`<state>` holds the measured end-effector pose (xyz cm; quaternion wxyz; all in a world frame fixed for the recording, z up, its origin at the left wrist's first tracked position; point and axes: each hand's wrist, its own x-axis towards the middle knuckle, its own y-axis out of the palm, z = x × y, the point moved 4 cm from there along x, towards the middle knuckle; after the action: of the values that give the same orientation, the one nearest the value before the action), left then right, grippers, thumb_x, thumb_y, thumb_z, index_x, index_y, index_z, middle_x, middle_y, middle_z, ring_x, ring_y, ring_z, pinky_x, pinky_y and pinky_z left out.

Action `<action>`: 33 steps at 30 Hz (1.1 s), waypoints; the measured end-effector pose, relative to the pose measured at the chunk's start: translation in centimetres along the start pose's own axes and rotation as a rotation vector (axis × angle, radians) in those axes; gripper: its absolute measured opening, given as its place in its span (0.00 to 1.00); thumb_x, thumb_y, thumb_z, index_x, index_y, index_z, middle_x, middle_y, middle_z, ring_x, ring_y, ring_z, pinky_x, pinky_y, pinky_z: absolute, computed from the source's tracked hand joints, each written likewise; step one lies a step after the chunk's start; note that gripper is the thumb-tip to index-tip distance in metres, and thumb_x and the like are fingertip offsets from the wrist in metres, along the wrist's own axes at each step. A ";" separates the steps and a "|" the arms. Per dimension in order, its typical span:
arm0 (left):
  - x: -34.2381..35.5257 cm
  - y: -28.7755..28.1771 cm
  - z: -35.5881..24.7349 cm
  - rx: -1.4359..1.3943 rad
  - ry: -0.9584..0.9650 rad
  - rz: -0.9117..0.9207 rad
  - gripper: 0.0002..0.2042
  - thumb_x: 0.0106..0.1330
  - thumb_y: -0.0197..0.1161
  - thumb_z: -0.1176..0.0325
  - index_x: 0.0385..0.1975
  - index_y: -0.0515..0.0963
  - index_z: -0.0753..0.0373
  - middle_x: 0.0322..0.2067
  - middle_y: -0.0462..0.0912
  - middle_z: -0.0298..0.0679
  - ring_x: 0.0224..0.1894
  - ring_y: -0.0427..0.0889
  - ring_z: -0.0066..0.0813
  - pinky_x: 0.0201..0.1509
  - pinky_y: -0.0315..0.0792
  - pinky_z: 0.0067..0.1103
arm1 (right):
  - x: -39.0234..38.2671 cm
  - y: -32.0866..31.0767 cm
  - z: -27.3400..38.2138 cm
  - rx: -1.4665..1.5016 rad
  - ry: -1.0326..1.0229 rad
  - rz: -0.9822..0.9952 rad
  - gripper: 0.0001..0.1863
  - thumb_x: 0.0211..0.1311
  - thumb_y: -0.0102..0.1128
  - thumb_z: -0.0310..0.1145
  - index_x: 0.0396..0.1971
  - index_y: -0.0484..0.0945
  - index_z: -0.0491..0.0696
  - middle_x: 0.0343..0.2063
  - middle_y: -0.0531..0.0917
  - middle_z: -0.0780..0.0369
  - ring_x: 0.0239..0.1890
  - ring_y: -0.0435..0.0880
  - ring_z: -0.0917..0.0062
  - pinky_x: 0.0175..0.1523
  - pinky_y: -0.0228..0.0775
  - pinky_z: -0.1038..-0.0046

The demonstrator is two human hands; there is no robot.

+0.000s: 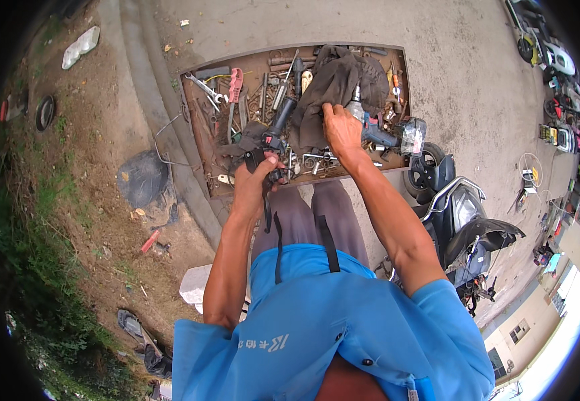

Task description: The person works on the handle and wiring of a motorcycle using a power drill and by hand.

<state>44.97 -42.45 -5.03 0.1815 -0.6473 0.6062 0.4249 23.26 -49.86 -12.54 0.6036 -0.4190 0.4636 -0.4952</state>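
Note:
My left hand (258, 172) is closed around a black part at the near left edge of a shallow metal tray (407, 73). This part has a strap or lever hanging from it; its exact kind is hard to make out. Just beyond my fingers, a dark cylindrical piece (283, 115) with a small red mark near its base points away from me. My right hand (343, 130) has its fingers curled on a dark crumpled cloth (333, 80) heaped in the tray. Right beside that hand lies a blue-and-grey cordless drill (378, 134), its battery end at the tray's right edge.
Wrenches (203, 87), a red-handled saw (236, 85), sockets and loose hardware fill the tray. A partly stripped scooter (460, 207) stands close on the right. A black seat-like piece (143, 178) and a red-handled tool (150, 241) lie on the dirt at left.

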 end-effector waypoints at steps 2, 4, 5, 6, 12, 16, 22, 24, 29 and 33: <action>-0.1 -0.2 0.3 -0.022 0.016 0.001 0.14 0.63 0.65 0.62 0.41 0.77 0.65 0.32 0.80 0.39 0.28 0.79 0.26 0.26 0.68 0.18 | -0.1 -0.2 0.1 0.021 0.007 -0.003 0.09 0.56 0.56 0.27 0.37 0.72 0.47 0.33 0.81 0.53 0.38 0.84 0.58 0.39 0.79 0.60; -0.4 -0.3 0.3 -0.040 0.017 0.007 0.14 0.63 0.65 0.62 0.41 0.77 0.65 0.32 0.80 0.39 0.28 0.79 0.26 0.26 0.68 0.18 | 0.0 -1.7 0.6 0.130 0.111 0.084 0.12 0.53 0.57 0.28 0.39 0.73 0.45 0.33 0.81 0.50 0.37 0.84 0.54 0.41 0.78 0.57; -0.5 -0.2 0.3 -0.055 0.015 0.012 0.14 0.63 0.65 0.62 0.41 0.77 0.65 0.32 0.80 0.39 0.28 0.79 0.25 0.26 0.68 0.18 | 0.0 -1.9 0.4 0.126 0.112 0.081 0.12 0.53 0.57 0.28 0.39 0.73 0.45 0.33 0.81 0.50 0.37 0.84 0.54 0.41 0.78 0.57; -0.5 -0.2 0.3 -0.055 0.017 0.016 0.14 0.63 0.65 0.62 0.41 0.77 0.65 0.32 0.80 0.39 0.28 0.79 0.25 0.26 0.68 0.18 | 0.0 -2.1 0.0 0.212 0.139 0.082 0.14 0.52 0.57 0.29 0.40 0.74 0.44 0.34 0.81 0.48 0.38 0.83 0.52 0.43 0.77 0.57; -0.2 2.0 0.2 0.038 -0.010 0.062 0.13 0.63 0.65 0.62 0.40 0.77 0.64 0.32 0.82 0.37 0.27 0.80 0.24 0.26 0.69 0.17 | -1.6 -4.9 -1.9 0.515 0.203 0.068 0.16 0.49 0.59 0.27 0.41 0.78 0.41 0.36 0.81 0.47 0.39 0.82 0.54 0.47 0.75 0.61; 0.6 5.3 0.3 0.092 0.020 0.159 0.13 0.64 0.64 0.62 0.41 0.77 0.64 0.34 0.84 0.38 0.29 0.80 0.23 0.28 0.70 0.18 | -4.5 -11.0 -0.4 0.595 0.227 0.129 0.15 0.48 0.60 0.26 0.38 0.78 0.38 0.35 0.81 0.50 0.36 0.83 0.58 0.44 0.74 0.63; -0.2 10.6 2.3 0.123 -0.021 0.366 0.13 0.64 0.64 0.62 0.42 0.77 0.63 0.33 0.84 0.39 0.30 0.80 0.24 0.28 0.69 0.19 | -11.2 -16.7 -0.4 0.661 0.223 0.091 0.15 0.51 0.61 0.25 0.40 0.77 0.39 0.34 0.82 0.50 0.36 0.83 0.57 0.42 0.74 0.62; -1.8 12.2 2.8 0.101 -0.096 0.454 0.13 0.64 0.63 0.62 0.42 0.77 0.63 0.32 0.83 0.39 0.30 0.80 0.25 0.28 0.68 0.20 | -13.8 -18.2 -0.8 0.716 0.199 0.052 0.16 0.54 0.62 0.25 0.45 0.77 0.41 0.38 0.82 0.51 0.38 0.83 0.57 0.43 0.74 0.61; -6.1 16.5 5.3 0.237 -0.169 0.589 0.13 0.64 0.63 0.61 0.41 0.77 0.64 0.29 0.82 0.38 0.28 0.81 0.25 0.27 0.69 0.19 | -21.9 -20.3 -3.3 0.783 0.137 -0.185 0.19 0.59 0.62 0.26 0.52 0.77 0.47 0.40 0.81 0.54 0.40 0.82 0.57 0.45 0.74 0.60; -10.5 20.1 9.0 0.385 -0.262 0.779 0.15 0.66 0.61 0.57 0.40 0.77 0.64 0.28 0.82 0.38 0.28 0.81 0.25 0.24 0.68 0.18 | -30.8 -21.4 -5.6 0.867 0.310 -0.229 0.18 0.58 0.64 0.24 0.50 0.78 0.46 0.35 0.79 0.58 0.34 0.80 0.67 0.41 0.73 0.67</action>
<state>24.15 -33.06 3.47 0.2003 -0.2661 0.8444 0.4196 10.91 -23.12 11.36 0.5882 -0.0982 0.2497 -0.7629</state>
